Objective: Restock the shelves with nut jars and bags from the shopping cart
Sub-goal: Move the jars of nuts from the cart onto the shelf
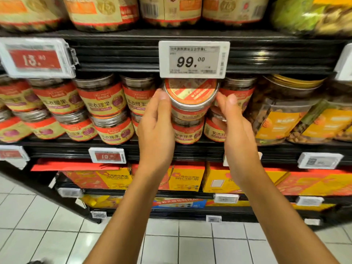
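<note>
At the middle shelf (pixel 57 149), our left hand (pixel 156 128) lays straight fingers (pixel 162 105) against a tilted nut jar (pixel 191 96) perched on a lower jar (pixel 187 133), our right hand (pixel 235 128) relaxed and spread just beside it, under the 99.00 price tag (pixel 194 60).

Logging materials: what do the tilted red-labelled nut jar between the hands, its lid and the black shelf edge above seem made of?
Tilted red-labelled nut jar: likely clear glossy plastic, like the neighbouring jars showing nuts, though glass is possible. Round silver-rimmed lid: apparently metal, from its bright shiny rim. Black shelf edge: matte ribbed plastic or painted metal; unclear.
</note>
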